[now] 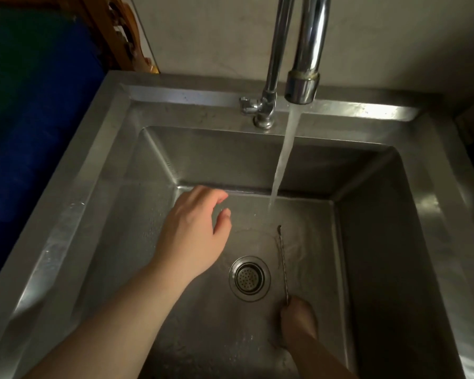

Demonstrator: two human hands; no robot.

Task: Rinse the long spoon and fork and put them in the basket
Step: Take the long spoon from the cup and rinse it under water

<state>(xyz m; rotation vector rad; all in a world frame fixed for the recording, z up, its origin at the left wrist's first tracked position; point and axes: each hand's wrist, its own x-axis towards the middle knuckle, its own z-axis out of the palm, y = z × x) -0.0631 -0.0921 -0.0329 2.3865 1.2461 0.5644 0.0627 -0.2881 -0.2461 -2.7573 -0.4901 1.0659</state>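
My right hand point(298, 320) is low in the steel sink point(115, 165), closed around the end of a long thin twisted-handle utensil point(283, 265). It points away from me along the sink floor, its far tip just short of where the water lands. Whether it is the spoon or the fork I cannot tell. My left hand point(195, 231) hovers over the left part of the basin, fingers loosely curled and holding nothing. No basket is in view.
The tap point(303, 86) runs a steady stream point(283, 154) onto the back of the sink floor. A round drain strainer point(249, 278) sits between my hands. A blue object point(39, 132) stands left of the sink.
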